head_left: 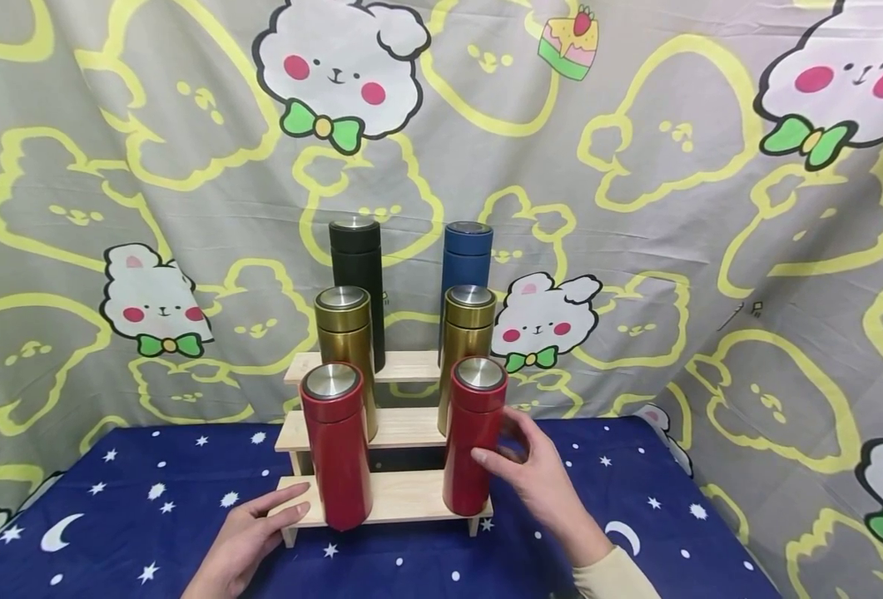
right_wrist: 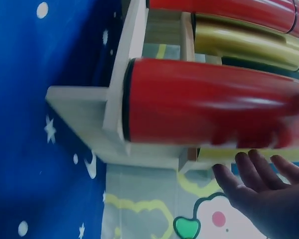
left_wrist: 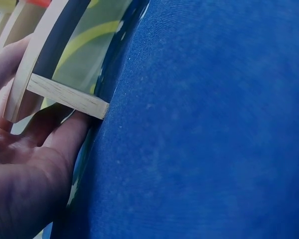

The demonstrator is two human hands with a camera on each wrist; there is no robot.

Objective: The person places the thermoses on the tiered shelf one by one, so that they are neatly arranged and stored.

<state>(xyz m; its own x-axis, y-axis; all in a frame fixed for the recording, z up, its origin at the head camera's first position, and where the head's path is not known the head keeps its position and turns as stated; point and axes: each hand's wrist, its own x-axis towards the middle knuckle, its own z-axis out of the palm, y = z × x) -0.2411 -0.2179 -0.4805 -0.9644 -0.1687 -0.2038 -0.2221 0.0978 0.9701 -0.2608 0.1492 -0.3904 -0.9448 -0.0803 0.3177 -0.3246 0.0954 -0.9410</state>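
Observation:
A three-tier wooden stand (head_left: 407,497) holds several upright thermos bottles in three rows. On the lowest tier are a left red thermos (head_left: 341,466) and a right red thermos (head_left: 465,453). My left hand (head_left: 242,541) holds the left end of that tier, with thumb and fingers about its edge beside the stand's leg (left_wrist: 70,94). My right hand (head_left: 542,478) is around the right side of the right red thermos, its thumb overlapping the front in the head view. In the right wrist view, its spread, relaxed fingers (right_wrist: 249,172) stand apart from the bottle's side.
Two gold thermoses (head_left: 347,349) stand on the middle tier, with a black thermos (head_left: 356,262) and a blue thermos (head_left: 467,254) on the top one. A dark blue star-patterned cloth (head_left: 164,532) covers the table. Behind hangs a grey cartoon-print curtain (head_left: 209,216).

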